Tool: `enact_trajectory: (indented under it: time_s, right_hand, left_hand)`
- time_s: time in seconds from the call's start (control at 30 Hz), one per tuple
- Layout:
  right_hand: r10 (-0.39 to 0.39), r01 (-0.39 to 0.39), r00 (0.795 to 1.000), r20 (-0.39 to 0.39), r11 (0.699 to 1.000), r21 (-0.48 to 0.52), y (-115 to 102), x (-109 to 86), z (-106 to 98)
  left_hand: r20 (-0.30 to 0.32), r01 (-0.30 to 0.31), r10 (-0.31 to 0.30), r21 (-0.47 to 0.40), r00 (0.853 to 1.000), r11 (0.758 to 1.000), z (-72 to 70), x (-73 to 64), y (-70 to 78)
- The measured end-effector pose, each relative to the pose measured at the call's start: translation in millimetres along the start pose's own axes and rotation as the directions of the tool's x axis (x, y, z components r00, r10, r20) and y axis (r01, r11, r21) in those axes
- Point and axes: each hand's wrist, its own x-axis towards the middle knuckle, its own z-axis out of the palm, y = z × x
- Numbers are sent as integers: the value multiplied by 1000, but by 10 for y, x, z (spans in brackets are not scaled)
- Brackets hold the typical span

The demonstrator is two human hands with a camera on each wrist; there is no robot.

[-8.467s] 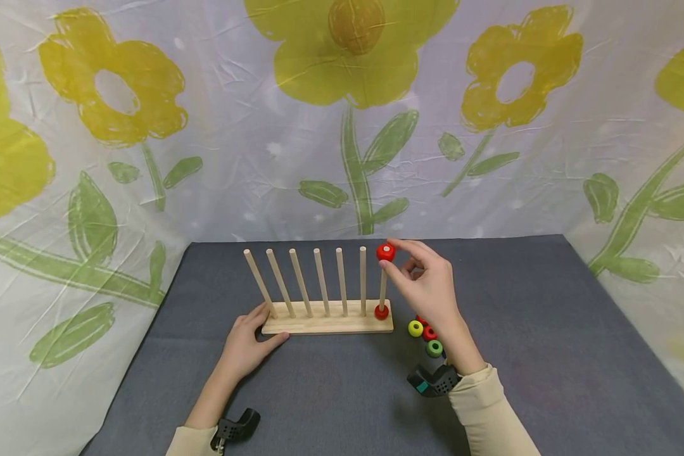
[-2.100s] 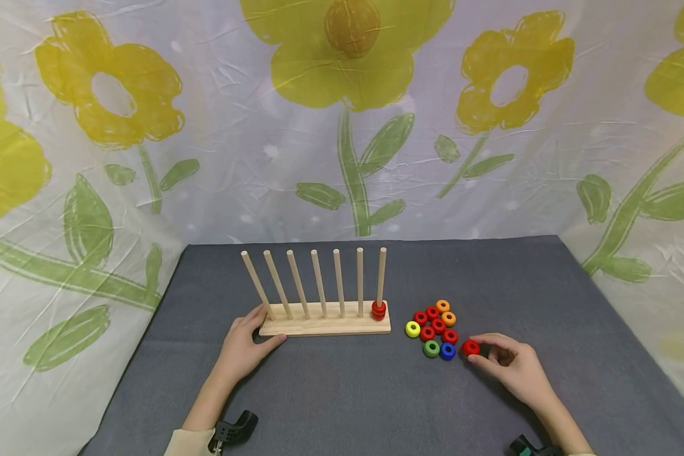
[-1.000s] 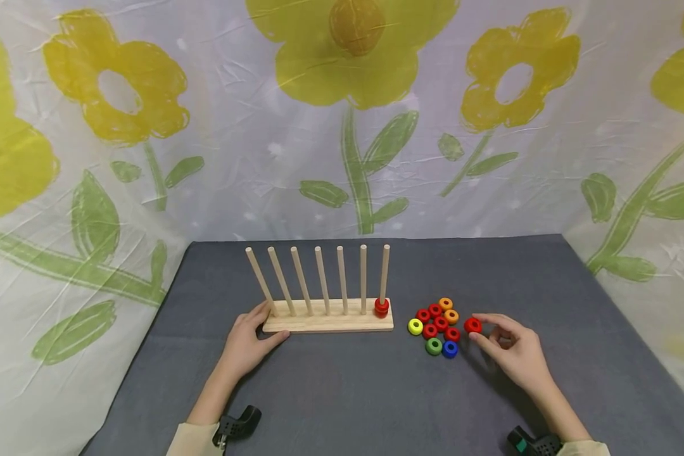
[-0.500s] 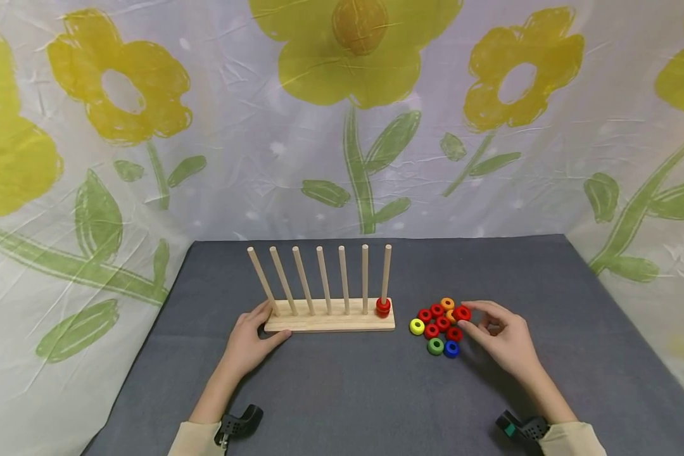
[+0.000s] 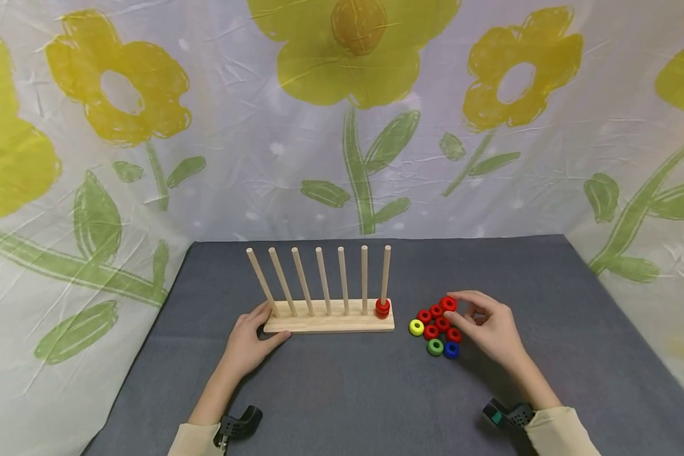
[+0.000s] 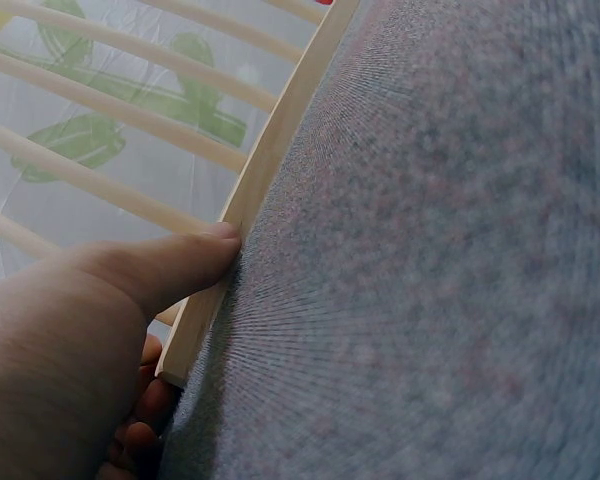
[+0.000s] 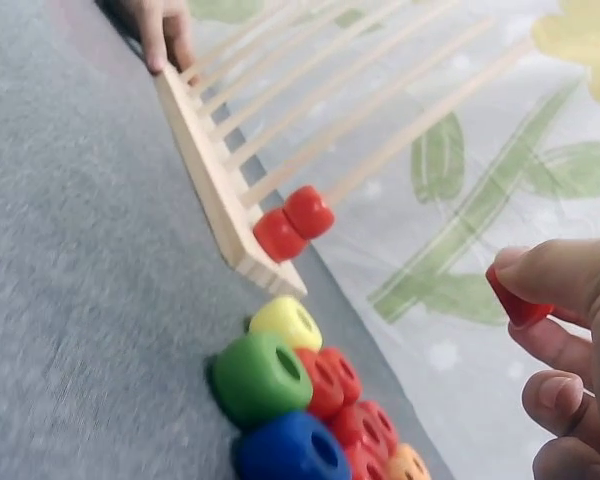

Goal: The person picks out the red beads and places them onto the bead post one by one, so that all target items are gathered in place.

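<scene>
My left hand (image 5: 247,345) holds the left end of a wooden peg stand (image 5: 327,324), thumb against its front edge, fingers behind the end. Several upright pegs rise from its base. Two red beads (image 5: 382,308) sit stacked at the foot of the rightmost peg. My right hand (image 5: 490,326) pinches a red bead (image 5: 448,304) between thumb and finger. In the right wrist view this held bead (image 7: 520,300) is off the table, apart from the stand. In the head view it hides the orange beads; one orange bead (image 7: 408,462) shows in the right wrist view.
Right of the stand lies a loose cluster: a yellow bead (image 5: 416,327), a green bead (image 5: 435,347), a blue bead (image 5: 451,349) and several red ones (image 5: 430,332). A grey cloth (image 5: 330,392) covers the table. Behind hangs a flower-printed curtain (image 5: 234,126).
Earlier, my right hand was threading a red bead onto the rightmost peg; two rest there now. It then took another red bead right of the cluster and moved it left and farther back. Left hand unchanged.
</scene>
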Motion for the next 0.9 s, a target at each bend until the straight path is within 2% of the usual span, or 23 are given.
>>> enact_trajectory:
  time_s: [0.2, 0.43, 0.67, 0.9]
  right_hand:
    - [30, -30, 999, 17, 999, 27, -273, 127, 53]
    - [-12, 11, 1000, 22, 999, 45, -343, 233, 113]
    - [-43, 43, 999, -6, 998, 50, -459, 361, 161]
    - [-37, 38, 999, -16, 997, 69, -550, 452, 172]
  left_hand:
    - [-1, 7, -7, 2, 1000, 1000, -2, -6, 8]
    - [-4, 2, -2, 1, 1000, 1000, 0, -8, 17]
    - [-9, -2, 2, 3, 1000, 1000, 7, -10, 3]
    - [-16, -8, 8, 4, 1000, 1000, -2, -13, 17]
